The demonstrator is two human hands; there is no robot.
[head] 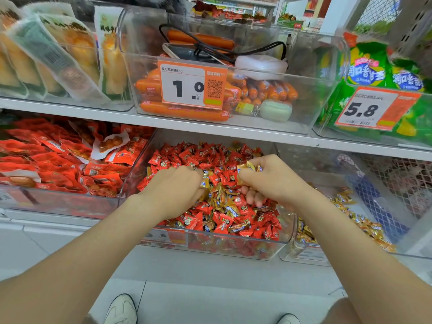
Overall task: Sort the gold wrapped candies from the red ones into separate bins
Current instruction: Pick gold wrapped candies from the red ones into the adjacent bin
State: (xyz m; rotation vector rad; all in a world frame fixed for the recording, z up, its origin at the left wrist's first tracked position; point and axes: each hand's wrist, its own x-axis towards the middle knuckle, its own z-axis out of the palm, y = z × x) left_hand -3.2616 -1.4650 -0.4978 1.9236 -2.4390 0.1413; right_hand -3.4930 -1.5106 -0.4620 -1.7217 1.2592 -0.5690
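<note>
A clear plastic bin (233,250) on the lower shelf holds a heap of red wrapped candies (187,157) mixed with gold wrapped candies (222,199). My left hand (173,190) reaches into the heap and pinches a gold candy (205,182) at its fingertips. My right hand (271,181) hovers over the heap's right side and grips several gold candies (247,167) in its curled fingers. To the right, a second clear bin (304,253) holds only gold candies (364,225).
A bin of red snack packets (58,164) stands left of the candy bin. The upper shelf (163,122) carries bins of sausages (182,111), packaged snacks and green bags (374,73), with price tags. My shoes (121,309) show on the tiled floor below.
</note>
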